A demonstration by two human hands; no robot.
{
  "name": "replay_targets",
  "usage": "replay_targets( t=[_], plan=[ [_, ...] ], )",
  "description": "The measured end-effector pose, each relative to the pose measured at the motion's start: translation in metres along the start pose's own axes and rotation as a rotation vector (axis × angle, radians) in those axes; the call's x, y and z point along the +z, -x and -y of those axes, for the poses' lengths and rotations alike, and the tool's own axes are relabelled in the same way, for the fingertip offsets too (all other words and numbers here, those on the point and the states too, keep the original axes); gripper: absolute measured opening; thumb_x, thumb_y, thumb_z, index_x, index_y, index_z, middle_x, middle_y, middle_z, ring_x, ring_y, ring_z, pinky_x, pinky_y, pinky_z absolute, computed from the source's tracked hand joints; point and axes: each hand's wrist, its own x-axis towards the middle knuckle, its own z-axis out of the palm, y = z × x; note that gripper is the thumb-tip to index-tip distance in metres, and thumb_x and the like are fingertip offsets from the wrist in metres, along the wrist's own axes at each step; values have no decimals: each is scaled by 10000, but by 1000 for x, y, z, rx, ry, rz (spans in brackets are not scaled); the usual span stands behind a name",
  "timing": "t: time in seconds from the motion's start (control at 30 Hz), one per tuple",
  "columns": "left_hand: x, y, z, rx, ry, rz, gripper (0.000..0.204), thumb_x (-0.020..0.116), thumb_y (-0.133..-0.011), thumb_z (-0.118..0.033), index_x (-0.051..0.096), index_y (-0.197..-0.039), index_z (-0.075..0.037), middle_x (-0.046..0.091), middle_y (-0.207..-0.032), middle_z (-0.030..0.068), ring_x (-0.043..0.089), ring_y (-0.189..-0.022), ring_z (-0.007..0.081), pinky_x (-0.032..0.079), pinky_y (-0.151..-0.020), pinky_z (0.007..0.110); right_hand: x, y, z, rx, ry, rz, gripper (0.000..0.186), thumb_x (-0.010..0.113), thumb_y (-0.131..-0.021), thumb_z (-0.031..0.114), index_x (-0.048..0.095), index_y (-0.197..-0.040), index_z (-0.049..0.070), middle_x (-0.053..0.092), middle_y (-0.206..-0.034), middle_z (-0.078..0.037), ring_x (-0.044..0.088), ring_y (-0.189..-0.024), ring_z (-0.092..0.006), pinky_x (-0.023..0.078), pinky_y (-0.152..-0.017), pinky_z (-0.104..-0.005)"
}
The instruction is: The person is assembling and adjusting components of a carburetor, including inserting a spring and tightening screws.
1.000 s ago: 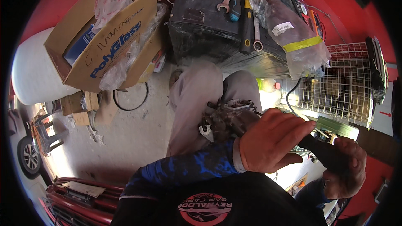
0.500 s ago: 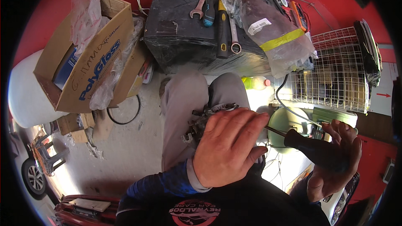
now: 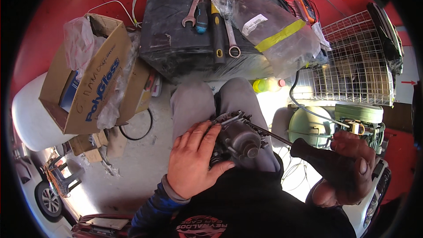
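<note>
A small grey metal motor part (image 3: 238,139) rests on my lap, between my grey trouser legs. My left hand (image 3: 194,161) lies over its left side and grips it, fingers spread around the housing. My right hand (image 3: 346,167) is closed on the black handle of a screwdriver (image 3: 317,156). The thin shaft of the screwdriver runs up and left, and its tip meets the top of the motor part.
A black box (image 3: 176,46) ahead carries wrenches, a screwdriver, a hammer and a clear plastic bag (image 3: 273,35). A cardboard box (image 3: 88,92) stands at the left, a wire basket (image 3: 352,66) at the right. A green machine (image 3: 321,125) and yellow bottle (image 3: 266,85) sit by my knees.
My left hand slid left off the screwdriver shaft and settled on the motor part. The screwdriver's tip now reaches the part. The view has tilted, showing more of the black box.
</note>
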Motion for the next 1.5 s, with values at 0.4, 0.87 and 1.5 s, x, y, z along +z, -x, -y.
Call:
replay_targets(
  t=[0.4, 0.87, 1.5],
  plan=[
    [16, 21, -10, -72, 138, -235, 742, 937, -677, -279, 609, -1284, -7, 579, -1354, 200, 631, -1163, 356, 527, -996, 436, 0, -12, -6, -60, -59, -7, 819, 912, -746, 433, 574, -1425, 124, 664, -1107, -182, 663, -877, -278, 549, -737, -389],
    [77, 45, -16, -289, 1032, -450, 979, 823, -793, -27, 209, -1556, -36, 497, -1368, 159, 561, -1230, 295, 517, -1026, 455, -22, 7, -25, -280, -244, 85, 568, 814, -819, 157, 638, -1343, 27, 653, -1157, -200, 665, -984, -329, 549, -816, -377],
    [78, 25, -30, -434, 1186, -519, 613, 757, -769, 16, 499, -1323, -26, 538, -1159, 78, 586, -1094, 205, 518, -998, 383, -4, -18, -15, -119, -145, -235, 660, 908, -759, 320, 684, -1332, 82, 717, -1000, -156, 701, -811, -240, 564, -667, -314]
  ],
)
